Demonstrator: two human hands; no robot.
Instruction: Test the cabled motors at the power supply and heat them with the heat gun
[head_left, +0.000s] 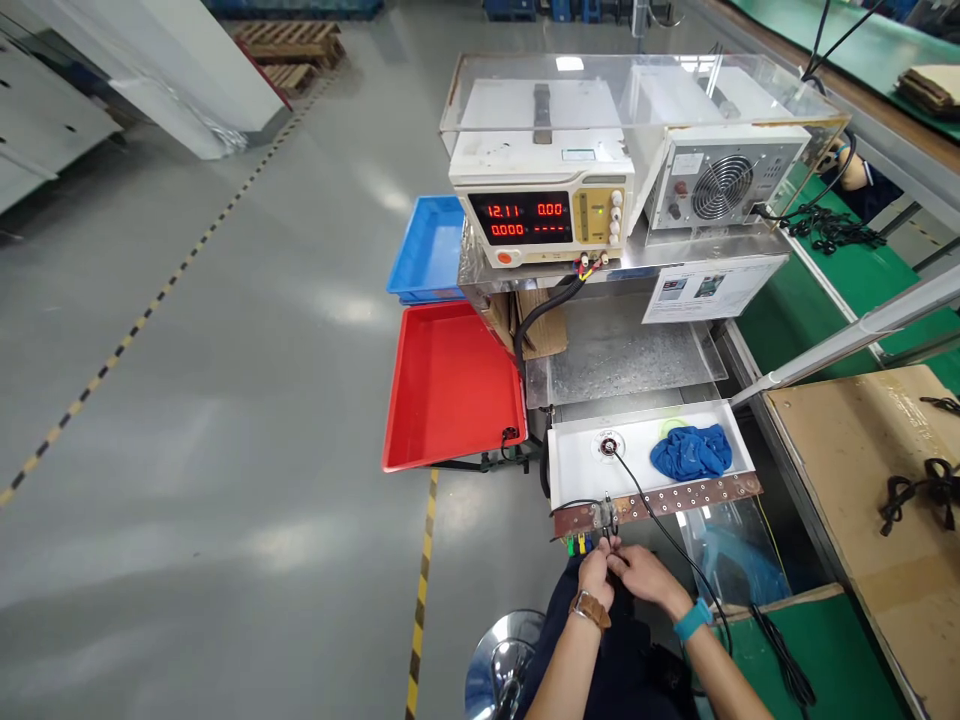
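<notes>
My left hand (598, 574) and my right hand (646, 576) meet fingertip to fingertip, both closed in a pinch, just in front of a brown drilled strip (697, 492). What they pinch is too small to make out; thin dark strands show just above the fingertips. Right above them, a small metal clamp fixture (606, 514) sits on the strip. Green, yellow and blue connectors (580, 545) hang at its left. A black cable (660, 522) runs from a round socket (608, 446) in the white panel (576, 468) down past my right wrist.
A blue cloth (691, 452) lies on the panel. Behind stands a power supply (544, 215) with red digits, under a clear cover. Red (450, 390) and blue (427, 250) trays are at left. A cardboard-topped surface (847, 470) bears tied cables. Another person's hand (853, 170) shows far right.
</notes>
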